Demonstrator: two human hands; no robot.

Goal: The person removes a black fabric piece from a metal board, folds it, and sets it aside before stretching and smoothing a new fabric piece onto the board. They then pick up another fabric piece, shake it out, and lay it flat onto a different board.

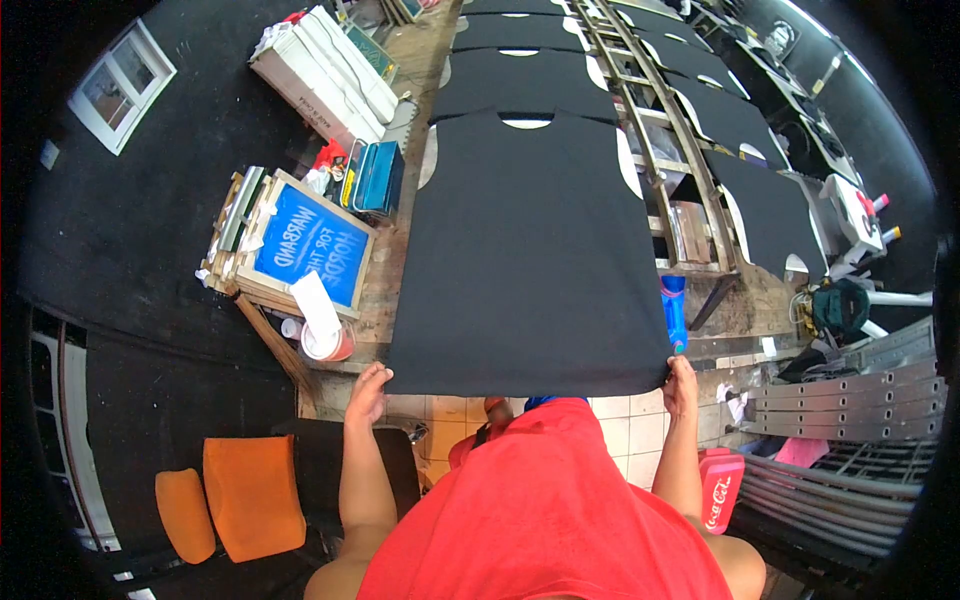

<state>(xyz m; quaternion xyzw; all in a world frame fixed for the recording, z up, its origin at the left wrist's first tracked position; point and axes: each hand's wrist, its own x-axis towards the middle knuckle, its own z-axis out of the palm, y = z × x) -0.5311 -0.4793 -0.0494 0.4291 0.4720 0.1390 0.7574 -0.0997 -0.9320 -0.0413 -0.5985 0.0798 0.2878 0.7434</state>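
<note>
A black T-shirt (525,250) lies stretched over a long board in front of me, its neck end away from me. White curved edges of the board show at the neck and beside the shoulders. My left hand (370,392) pinches the near left corner of the hem. At the near right corner, the fingers of my right hand (681,386) are closed on the same hem. The hem spans fairly straight between both hands, just in front of my red shirt. A blue bottle (674,310) stands just beyond my right hand, beside the T-shirt.
More black shirts (520,75) lie in a row behind, and others (765,195) beyond a wooden rack (650,130). On the left are a blue printing screen (310,245), a tub (330,342) and a teal toolbox (378,178). An orange chair (253,497) and a red Coca-Cola crate (720,490) flank me.
</note>
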